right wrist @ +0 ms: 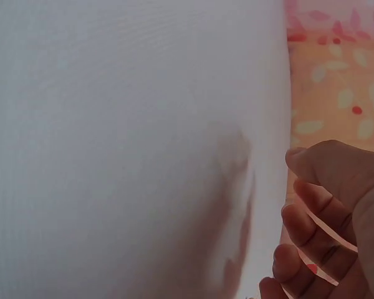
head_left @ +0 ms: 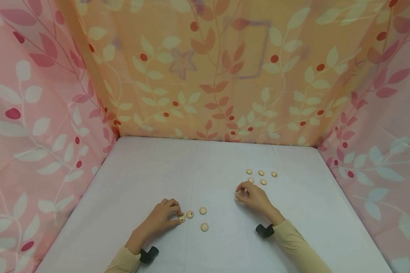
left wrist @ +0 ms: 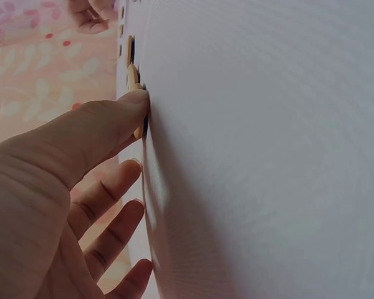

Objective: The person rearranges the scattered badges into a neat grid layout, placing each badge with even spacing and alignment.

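Note:
With thumb and fingertips, my left hand pinches a round, pale wooden button at the table surface. In the left wrist view, the thumb lies over that button's edge while the other fingers spread below. Just right of it lie three similar buttons: one close by, one farther right and one nearer the front. My right hand hovers over the table with loosely bent fingers and holds nothing. Right beyond its knuckles is another button, partly hidden, one of several in two rows.
The back row has a left button, a middle one and a right one; another button lies before them. A white cloth covers the table. Patterned curtains enclose its back and sides.

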A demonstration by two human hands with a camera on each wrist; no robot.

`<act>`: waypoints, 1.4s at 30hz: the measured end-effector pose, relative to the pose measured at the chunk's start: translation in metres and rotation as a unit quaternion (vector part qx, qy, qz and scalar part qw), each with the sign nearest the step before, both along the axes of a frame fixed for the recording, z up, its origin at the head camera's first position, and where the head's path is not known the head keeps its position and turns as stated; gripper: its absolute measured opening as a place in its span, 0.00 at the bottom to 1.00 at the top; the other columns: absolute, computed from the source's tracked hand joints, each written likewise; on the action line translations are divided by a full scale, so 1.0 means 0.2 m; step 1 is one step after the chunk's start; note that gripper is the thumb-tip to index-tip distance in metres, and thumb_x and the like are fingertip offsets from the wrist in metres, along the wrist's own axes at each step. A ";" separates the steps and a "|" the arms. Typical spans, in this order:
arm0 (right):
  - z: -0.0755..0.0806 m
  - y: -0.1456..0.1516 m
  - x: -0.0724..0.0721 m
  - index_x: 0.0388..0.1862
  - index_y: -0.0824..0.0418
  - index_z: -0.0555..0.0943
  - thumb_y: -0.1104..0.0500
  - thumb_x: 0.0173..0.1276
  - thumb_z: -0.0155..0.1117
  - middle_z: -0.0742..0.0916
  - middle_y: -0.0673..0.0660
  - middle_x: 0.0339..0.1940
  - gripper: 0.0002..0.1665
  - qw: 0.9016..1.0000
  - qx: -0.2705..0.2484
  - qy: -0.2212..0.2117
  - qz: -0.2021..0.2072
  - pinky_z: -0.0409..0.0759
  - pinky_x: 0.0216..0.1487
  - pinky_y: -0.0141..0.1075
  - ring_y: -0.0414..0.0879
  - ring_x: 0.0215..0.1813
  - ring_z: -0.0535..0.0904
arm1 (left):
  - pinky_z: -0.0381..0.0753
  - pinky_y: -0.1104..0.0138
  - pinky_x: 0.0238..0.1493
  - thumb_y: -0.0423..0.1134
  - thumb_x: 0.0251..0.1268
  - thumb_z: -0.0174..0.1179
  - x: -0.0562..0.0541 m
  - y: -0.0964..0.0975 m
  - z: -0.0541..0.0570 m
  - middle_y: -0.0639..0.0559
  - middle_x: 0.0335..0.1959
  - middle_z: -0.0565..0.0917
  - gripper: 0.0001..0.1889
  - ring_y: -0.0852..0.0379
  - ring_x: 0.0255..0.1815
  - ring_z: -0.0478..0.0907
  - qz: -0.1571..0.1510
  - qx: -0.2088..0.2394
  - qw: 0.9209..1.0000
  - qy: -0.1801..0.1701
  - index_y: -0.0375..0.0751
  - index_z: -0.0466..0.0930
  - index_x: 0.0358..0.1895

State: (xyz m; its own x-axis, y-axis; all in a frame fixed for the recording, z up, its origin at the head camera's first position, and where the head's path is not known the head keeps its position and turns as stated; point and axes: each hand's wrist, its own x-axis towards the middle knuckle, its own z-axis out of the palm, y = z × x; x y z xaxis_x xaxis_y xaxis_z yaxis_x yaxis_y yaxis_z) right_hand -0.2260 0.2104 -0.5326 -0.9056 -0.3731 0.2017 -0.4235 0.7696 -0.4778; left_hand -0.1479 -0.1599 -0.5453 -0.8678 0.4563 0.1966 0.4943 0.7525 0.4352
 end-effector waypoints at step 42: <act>0.01 -0.37 0.23 0.46 0.50 0.81 0.46 0.58 0.67 0.80 0.42 0.35 0.18 0.970 0.020 -0.030 0.239 0.70 0.38 0.26 0.34 0.35 0.73 | 0.70 0.56 0.45 0.46 0.49 0.69 -0.01 -0.01 -0.03 0.63 0.41 0.74 0.08 0.58 0.46 0.69 -0.008 0.004 1.000 0.000 0.57 0.79 0.32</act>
